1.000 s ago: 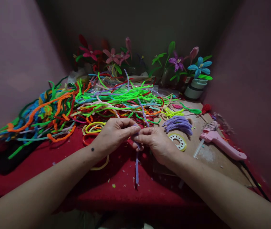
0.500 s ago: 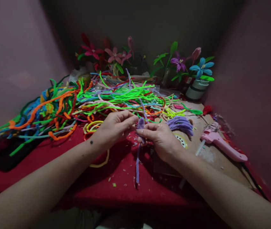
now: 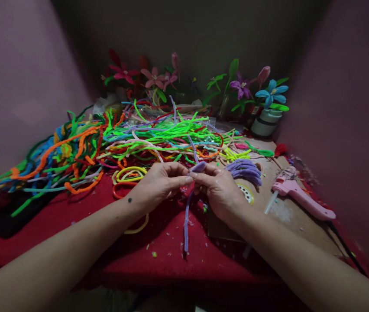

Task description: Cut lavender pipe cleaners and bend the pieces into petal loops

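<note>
Between my two hands is a purple pipe cleaner (image 3: 186, 225), its upper part bent into a flat petal-like loop and its long tail hanging down over the red cloth. My left hand (image 3: 163, 181) pinches it from the left with thumb and forefinger. From the other side my right hand (image 3: 220, 186) grips the loop, fingertips almost meeting those of the left. Just right of my right hand lies a bundle of purple pipe cleaners (image 3: 244, 171). The fingers partly hide the loop.
A heap of many-coloured pipe cleaners (image 3: 158, 138) spreads across the back and left. A pink glue gun (image 3: 301, 197) rests on the cardboard (image 3: 288, 221) at right. Pipe-cleaner flowers, one blue flower (image 3: 272, 93) in a jar (image 3: 267, 122), stand behind. A black flat object (image 3: 9, 216) lies left.
The purple loop, upright before, now leans sideways to the right. My left hand has moved right and down, and its fingers now touch the pipe cleaner.
</note>
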`<state>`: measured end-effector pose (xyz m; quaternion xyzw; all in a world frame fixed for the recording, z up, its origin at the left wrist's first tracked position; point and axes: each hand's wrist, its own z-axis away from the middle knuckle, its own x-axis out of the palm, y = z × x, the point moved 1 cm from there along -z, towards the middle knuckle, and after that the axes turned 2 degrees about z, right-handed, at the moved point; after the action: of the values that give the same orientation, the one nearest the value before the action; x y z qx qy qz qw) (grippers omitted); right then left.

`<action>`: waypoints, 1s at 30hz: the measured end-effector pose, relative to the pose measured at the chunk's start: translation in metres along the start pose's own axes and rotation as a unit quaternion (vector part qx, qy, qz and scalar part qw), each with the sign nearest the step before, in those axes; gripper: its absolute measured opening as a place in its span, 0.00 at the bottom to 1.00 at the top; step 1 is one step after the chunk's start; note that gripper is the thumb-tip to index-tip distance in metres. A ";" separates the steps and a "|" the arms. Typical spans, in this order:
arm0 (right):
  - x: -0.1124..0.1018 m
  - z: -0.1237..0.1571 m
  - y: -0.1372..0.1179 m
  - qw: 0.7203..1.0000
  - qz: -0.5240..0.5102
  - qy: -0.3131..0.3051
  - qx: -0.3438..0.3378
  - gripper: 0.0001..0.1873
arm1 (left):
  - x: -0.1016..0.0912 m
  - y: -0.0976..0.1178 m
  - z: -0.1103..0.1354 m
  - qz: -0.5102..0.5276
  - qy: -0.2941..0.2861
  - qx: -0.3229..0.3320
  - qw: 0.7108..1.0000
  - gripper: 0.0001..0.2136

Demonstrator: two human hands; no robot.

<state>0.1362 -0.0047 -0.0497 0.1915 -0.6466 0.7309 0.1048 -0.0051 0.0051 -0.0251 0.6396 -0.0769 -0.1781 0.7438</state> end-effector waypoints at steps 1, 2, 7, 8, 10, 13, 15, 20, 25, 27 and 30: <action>0.000 0.000 0.000 1.000 -0.004 -0.003 0.005 0.08 | 0.001 -0.001 0.000 0.011 -0.004 -0.001 1.000 0.09; 0.000 0.000 0.000 1.000 -0.010 -0.008 0.011 0.08 | 0.002 -0.003 0.000 0.023 -0.007 -0.005 1.000 0.08; 0.001 0.000 -0.004 0.999 -0.030 -0.025 0.024 0.08 | 0.004 -0.002 0.001 0.039 -0.019 -0.027 0.999 0.09; 0.001 0.000 -0.005 1.000 -0.018 -0.015 0.020 0.09 | 0.004 -0.002 0.001 0.035 -0.019 -0.024 0.999 0.09; -0.001 0.000 -0.007 1.000 0.029 0.008 -0.006 0.09 | 0.004 0.000 0.000 0.028 -0.020 -0.017 0.999 0.08; -0.005 0.000 -0.008 0.991 0.108 0.034 -0.070 0.11 | 0.004 0.000 0.000 0.031 -0.031 -0.010 0.999 0.07; -0.006 0.000 -0.008 0.985 0.134 0.049 -0.095 0.12 | 0.005 0.000 -0.001 0.019 -0.026 0.005 0.999 0.08; -0.001 -0.002 -0.007 0.992 0.054 0.073 -0.083 0.10 | 0.010 0.003 0.004 -0.028 0.023 0.059 0.998 0.07; 0.001 -0.005 -0.005 0.995 -0.035 0.090 -0.025 0.08 | 0.016 0.002 0.005 0.011 0.019 0.043 0.999 0.08; 0.000 -0.006 -0.007 0.996 -0.035 0.078 -0.010 0.07 | 0.014 0.000 0.004 0.042 0.010 0.030 0.999 0.08; -0.001 -0.005 -0.010 0.999 0.004 0.033 -0.005 0.08 | 0.009 -0.003 0.002 0.081 -0.012 0.017 0.997 0.07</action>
<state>0.1402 0.0017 -0.0415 0.1642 -0.6470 0.7342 0.1245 0.0023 -0.0005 -0.0286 0.6418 -0.1404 -0.1241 0.7436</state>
